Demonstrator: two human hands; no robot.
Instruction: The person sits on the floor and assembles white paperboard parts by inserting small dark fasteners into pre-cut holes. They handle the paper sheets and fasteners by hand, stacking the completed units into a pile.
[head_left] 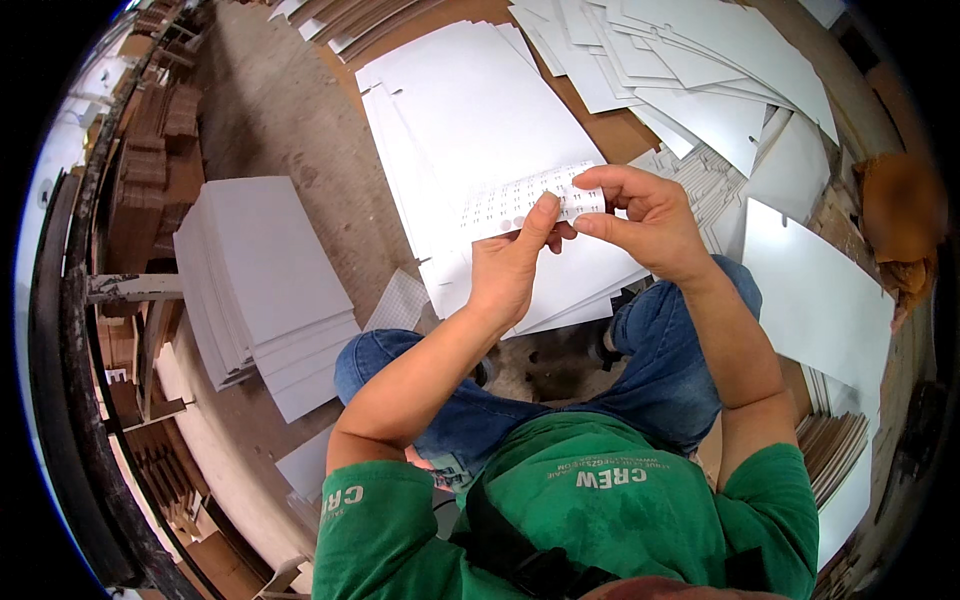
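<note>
Between my two hands is a white sheet of small round stickers (500, 205) with printed marks, curled at its right side. My left hand (515, 255) grips its lower edge, thumb on top and fingers underneath. My right hand (645, 215) pinches the curled right end between thumb and forefinger. A few spots along the sheet's lower edge look greyish. Below the sheet lies a stack of large white cardboard panels (470, 110), set in front of my bent knees. Small slots show along the panels' left edge.
Stacked white panels (275, 255) stand on the floor at left, beside a gridded sheet (398, 300). More white panels (690, 60) spread out at the far right. Another white panel (815, 290) leans near my right knee. Brown cardboard (150, 150) fills a rack along the left.
</note>
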